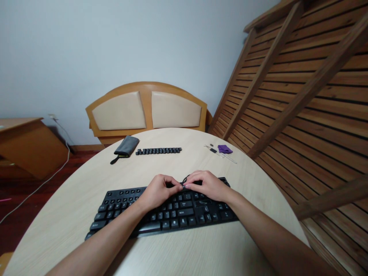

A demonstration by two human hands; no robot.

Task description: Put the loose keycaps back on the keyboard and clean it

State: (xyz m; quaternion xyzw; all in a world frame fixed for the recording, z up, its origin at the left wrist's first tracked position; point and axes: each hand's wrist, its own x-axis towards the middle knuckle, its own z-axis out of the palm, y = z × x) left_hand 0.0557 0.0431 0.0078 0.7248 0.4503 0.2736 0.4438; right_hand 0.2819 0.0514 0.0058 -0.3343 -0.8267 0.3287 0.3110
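Note:
A black keyboard [184, 212] lies on the round table, with bare key sockets along part of its upper left rows. Over its far edge my left hand [161, 190] and my right hand [207, 185] meet, thumbs and fingertips pinched together. Something tiny may be between the fingertips, but it is too small to name. A black cable loop [186, 178] shows just behind the fingers. Loose black keycaps [159, 151] stand in two rows beyond the keyboard.
A dark grey folded cloth [128, 145] lies at the table's far left. At the far right are thin metal tools [227, 157] and a purple cloth [224, 149]. A wooden headboard [148, 109] stands behind the pale table [74, 195]; slatted wood panels [310, 96] lean at the right.

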